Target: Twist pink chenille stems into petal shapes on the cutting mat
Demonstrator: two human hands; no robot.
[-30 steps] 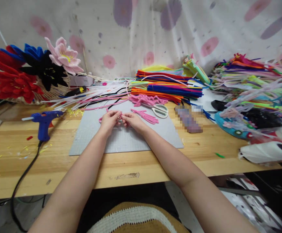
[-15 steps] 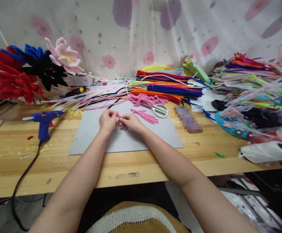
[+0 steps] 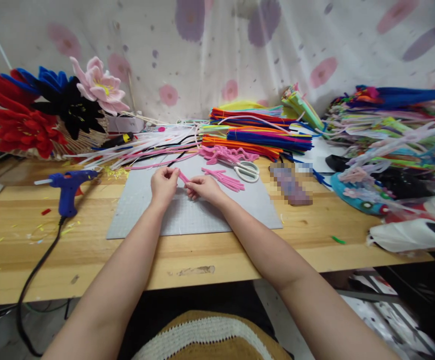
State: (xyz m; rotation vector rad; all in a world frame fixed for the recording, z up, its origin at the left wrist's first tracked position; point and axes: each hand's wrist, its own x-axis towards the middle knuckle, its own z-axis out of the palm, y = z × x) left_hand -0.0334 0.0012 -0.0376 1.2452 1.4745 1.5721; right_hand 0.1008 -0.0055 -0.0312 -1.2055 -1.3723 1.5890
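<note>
Over the grey mat (image 3: 202, 220), the left hand (image 3: 164, 184) and the right hand (image 3: 204, 188) each pinch an end of a short pink pipe cleaner (image 3: 183, 177). It looks like the bending step. Next, both hands need a tight, careful twist.

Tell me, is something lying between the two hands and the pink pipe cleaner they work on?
Nothing visible does. The left hand and right hand both pinch the pink pipe cleaner directly, above the grey cutting mat. The scissors lie off to the right, apart.
</note>
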